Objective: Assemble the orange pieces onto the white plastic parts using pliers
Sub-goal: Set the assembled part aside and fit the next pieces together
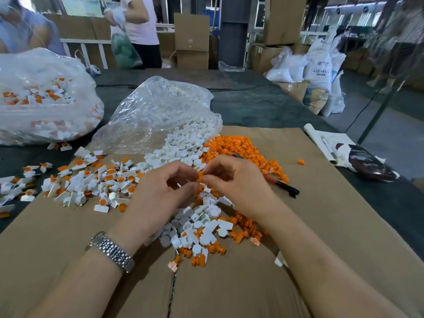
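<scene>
Head view:

- Left hand (160, 191): fingers curled, tips meeting the right hand's over a small orange piece (200, 176); a metal watch (110, 251) sits on the wrist.
- Right hand (238, 187): fingers curled, pinching the same orange piece from the other side, above the middle of the cardboard sheet (321, 226).
- Mixed heap (202, 228): loose white plastic parts and orange pieces, directly under and before the hands.
- Orange pile (243, 150): unassembled orange pieces, beyond the right hand.
- White parts (179, 148): spilling from a clear plastic bag (160, 111) beside the orange pile.
- Assembled pieces (91, 182): white parts with orange inserts, spread left of the left hand.
- Pliers (285, 187): lying on the cardboard right of the right hand, partly under the orange pile, untouched.
- Second bag (41, 95): far left, holding white-and-orange parts.
- Dark table (252, 104): beneath the cardboard.
</scene>
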